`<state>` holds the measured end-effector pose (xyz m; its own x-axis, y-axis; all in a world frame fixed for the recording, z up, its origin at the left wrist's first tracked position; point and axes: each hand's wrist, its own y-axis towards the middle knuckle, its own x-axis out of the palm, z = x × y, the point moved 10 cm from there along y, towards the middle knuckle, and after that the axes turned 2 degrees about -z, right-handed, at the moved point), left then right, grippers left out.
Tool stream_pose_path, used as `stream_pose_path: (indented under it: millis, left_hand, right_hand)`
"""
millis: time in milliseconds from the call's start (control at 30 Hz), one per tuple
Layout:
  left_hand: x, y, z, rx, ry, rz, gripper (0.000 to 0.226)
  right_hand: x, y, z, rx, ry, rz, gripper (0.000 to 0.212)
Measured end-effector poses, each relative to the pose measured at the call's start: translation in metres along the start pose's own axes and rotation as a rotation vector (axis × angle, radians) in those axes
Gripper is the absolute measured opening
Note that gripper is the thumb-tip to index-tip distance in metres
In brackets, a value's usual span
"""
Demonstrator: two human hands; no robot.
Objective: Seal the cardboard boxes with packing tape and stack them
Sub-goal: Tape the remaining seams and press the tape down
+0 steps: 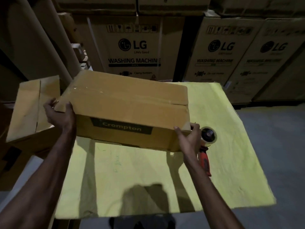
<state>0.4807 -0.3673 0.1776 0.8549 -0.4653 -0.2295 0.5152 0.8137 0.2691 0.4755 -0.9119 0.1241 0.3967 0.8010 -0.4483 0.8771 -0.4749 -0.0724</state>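
You are holding the Crompton box (125, 103) by its two near corners, one hand at each end. Your left hand (60, 114) is gripping the left corner, thumb lying on the top panel and fingers wrapping round the end face. Your right hand (189, 136) is clamping the lower right corner, thumb pressing on the front face, fingers curling behind the edge. The box is sitting over the far left part of the yellow table (231, 146), and the shadow under its near edge suggests it is hanging clear of the surface rather than resting on it.

A glossy strip of tape (85, 90) is showing along the top seam towards the left end; whether it is running the whole length is hard to tell in this light. The flaps are lying shut, so sealing is looking done on this side, and you are probably in the carrying step, heading for the stack.

The tape dispenser (208, 139) is lying on the table just behind your right hand, its red handle pointing towards you. A second box (31, 109) is waiting off the table's left edge, beside your left hand, a likely base for stacking. Setting this one down there is calling for a level carry leftward, edges squared before you are letting go
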Motion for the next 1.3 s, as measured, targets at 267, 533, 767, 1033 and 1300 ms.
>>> stream_pose_path:
  millis: [267,533,767,1033,1300]
  left_hand:
    - [0.037,-0.004,-0.074,-0.034,0.182,-0.154,0.058]
    - [0.084,-0.089,-0.01,0.157,0.469,-0.332,0.068]
    - [0.134,-0.218,0.055,0.516,0.434,-0.704,0.055]
    - [0.138,-0.297,0.075,0.513,0.306,-0.818,0.043]
    - [0.14,-0.327,0.097,0.441,0.217,-0.796,0.03]
  right_hand:
    - [-0.01,-0.056,0.022,-0.104,-0.096,0.094,0.065]
    - [-0.014,-0.05,0.041,-0.136,-0.057,-0.003,0.067]
    - [-0.078,0.003,0.148,0.237,-0.077,0.287,0.061]
    - [-0.046,0.053,0.219,0.342,-0.286,-0.291,0.068]
    - [-0.034,0.055,0.22,0.385,0.033,-0.331,0.04]
